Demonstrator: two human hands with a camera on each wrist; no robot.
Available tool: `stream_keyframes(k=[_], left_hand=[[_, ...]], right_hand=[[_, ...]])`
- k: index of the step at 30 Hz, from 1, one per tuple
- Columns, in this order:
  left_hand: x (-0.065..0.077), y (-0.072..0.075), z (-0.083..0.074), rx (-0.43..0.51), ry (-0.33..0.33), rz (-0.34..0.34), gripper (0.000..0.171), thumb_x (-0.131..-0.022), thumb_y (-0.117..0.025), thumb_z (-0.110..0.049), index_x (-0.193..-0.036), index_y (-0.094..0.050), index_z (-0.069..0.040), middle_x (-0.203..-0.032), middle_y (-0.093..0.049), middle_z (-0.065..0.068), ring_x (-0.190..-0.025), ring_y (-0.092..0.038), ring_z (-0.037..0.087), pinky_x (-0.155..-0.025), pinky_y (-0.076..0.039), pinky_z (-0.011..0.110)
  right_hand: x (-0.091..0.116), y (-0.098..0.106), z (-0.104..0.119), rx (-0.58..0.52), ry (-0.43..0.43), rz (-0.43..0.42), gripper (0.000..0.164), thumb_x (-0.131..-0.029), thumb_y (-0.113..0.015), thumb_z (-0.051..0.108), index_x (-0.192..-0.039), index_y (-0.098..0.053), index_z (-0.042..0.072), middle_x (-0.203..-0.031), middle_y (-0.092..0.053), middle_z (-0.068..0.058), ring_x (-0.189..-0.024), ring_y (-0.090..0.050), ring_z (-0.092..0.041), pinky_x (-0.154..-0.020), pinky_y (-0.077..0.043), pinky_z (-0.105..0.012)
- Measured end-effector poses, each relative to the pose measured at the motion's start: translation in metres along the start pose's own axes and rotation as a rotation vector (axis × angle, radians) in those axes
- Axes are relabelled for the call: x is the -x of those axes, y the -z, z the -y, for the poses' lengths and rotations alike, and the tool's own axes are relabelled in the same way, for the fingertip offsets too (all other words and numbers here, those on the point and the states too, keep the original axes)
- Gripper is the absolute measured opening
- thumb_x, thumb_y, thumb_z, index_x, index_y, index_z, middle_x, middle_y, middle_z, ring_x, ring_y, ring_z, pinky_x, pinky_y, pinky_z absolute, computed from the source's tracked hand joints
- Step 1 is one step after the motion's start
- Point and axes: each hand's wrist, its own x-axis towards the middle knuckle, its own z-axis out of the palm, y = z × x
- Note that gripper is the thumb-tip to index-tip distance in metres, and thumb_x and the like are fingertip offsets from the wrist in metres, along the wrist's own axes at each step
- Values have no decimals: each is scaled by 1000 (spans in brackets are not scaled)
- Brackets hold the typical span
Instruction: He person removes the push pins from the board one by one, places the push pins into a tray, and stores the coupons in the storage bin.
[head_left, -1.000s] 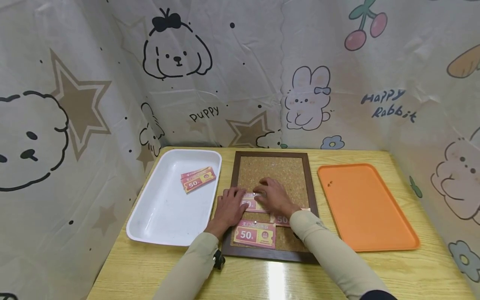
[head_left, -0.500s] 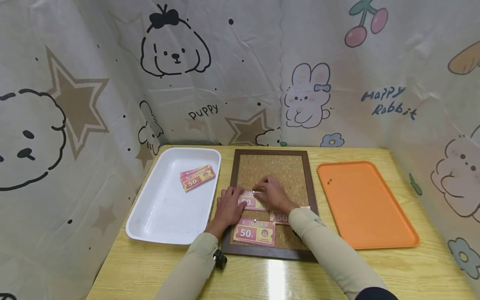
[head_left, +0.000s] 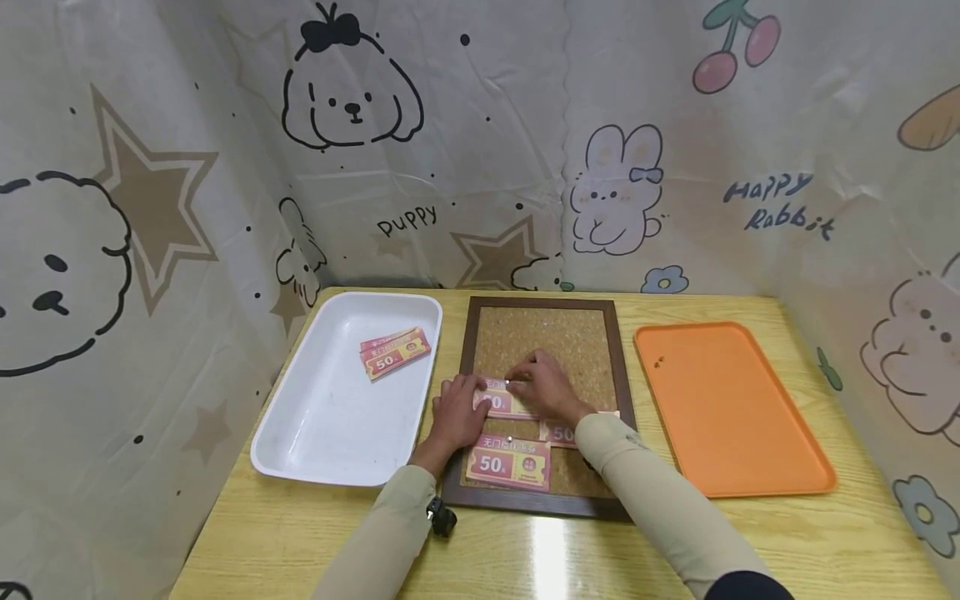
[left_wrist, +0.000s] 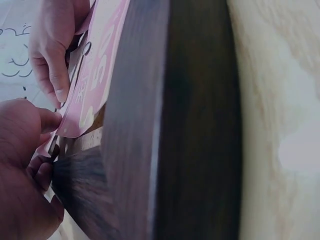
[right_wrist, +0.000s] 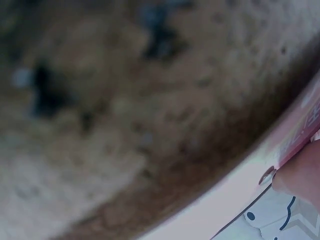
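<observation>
My left hand (head_left: 457,414) holds the left end of a pink-and-yellow coupon (head_left: 498,404) against the framed cork board (head_left: 551,337), thumb and forefinger at its edge. At the coupon's top edge, my right hand (head_left: 546,387) pinches a small silver thumbtack (right_wrist: 268,175). The right wrist view shows one fingertip right against the tack. Below lies another coupon (head_left: 508,462) with a tack (head_left: 509,438) at its top. A further coupon (head_left: 557,432) is partly hidden under my right forearm. In the left wrist view, a tacked coupon (left_wrist: 95,80) stands near the frame's dark edge.
To the left, a white tray (head_left: 330,400) contains a few more coupons (head_left: 395,356). An orange tray (head_left: 738,417) on the right has several tiny tacks (head_left: 659,362) near its upper left corner. A printed curtain surrounds the wooden table (head_left: 360,533).
The right fingertips have drawn closer together on the tack at the coupon's top edge. The left hand stays on the coupon's left end, and the view has shifted slightly.
</observation>
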Motion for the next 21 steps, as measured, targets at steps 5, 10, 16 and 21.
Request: stream_keyframes(k=[5, 10, 16, 21], left_hand=[[1, 0, -1, 5, 11, -12, 24, -92, -60, -31, -113, -58, -19, -118, -57, 5, -102, -45, 24, -80, -35, 41], [1, 0, -1, 8, 7, -20, 24, -91, -60, -32, -112, -58, -18, -118, -56, 5, -103, -45, 25, -79, -35, 41], [1, -1, -1, 11, -3, -34, 25, -90, -59, -32, -111, -57, -18, -116, -56, 5, -102, -46, 26, -77, -35, 41], [0, -3, 0, 10, -4, -41, 26, -90, -59, -33, -112, -57, -19, -117, -57, 5, -102, -46, 26, -77, -36, 41]], right_hand=[[-1, 0, -1, -6, -5, 4, 16, -86, -74, 26, -100, -76, 20, -102, -57, -1, -94, -48, -18, -82, -37, -36], [-1, -1, -2, -9, 14, -1, 15, -85, -74, 27, -99, -77, 21, -100, -57, -1, -92, -48, -17, -80, -35, -34], [-2, -2, -6, -4, 47, -12, 15, -85, -75, 27, -98, -77, 21, -99, -57, 0, -92, -48, -17, -80, -36, -35], [-2, -2, -7, 17, 78, -15, 14, -86, -74, 28, -98, -77, 21, -99, -59, 1, -92, -50, -17, -82, -37, -38]])
